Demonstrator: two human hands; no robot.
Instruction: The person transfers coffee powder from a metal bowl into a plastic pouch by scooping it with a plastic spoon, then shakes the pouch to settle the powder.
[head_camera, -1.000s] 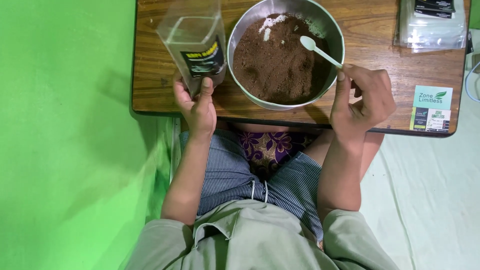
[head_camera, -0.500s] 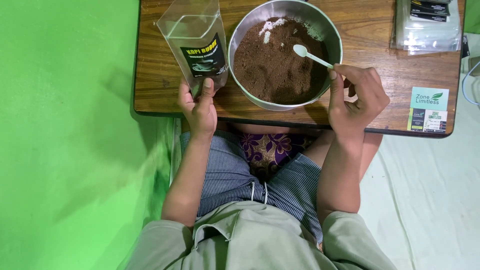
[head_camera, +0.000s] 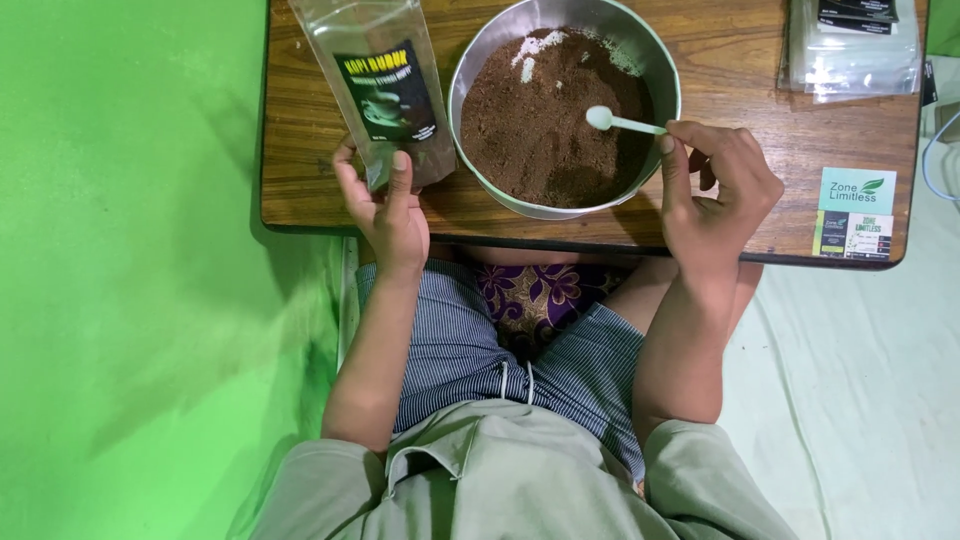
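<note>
1. The brown wooden bench (head_camera: 300, 150) lies across your lap, against a green backdrop (head_camera: 120, 270).
2. A round steel bowl of brown powder (head_camera: 565, 105) sits mid-bench, between your hands.
3. A stack of clear plastic pouches (head_camera: 850, 45) lies at the far right corner, well apart.
4. Your left hand (head_camera: 385, 205) has its fingers closed on the clear pouch with a dark label (head_camera: 380, 85), just left of the bowl.
5. Your right hand (head_camera: 715, 190) pinches the small white plastic spoon (head_camera: 620, 122) over the powder.
6. Two small printed cards (head_camera: 855, 210) lie at the right edge.
</note>
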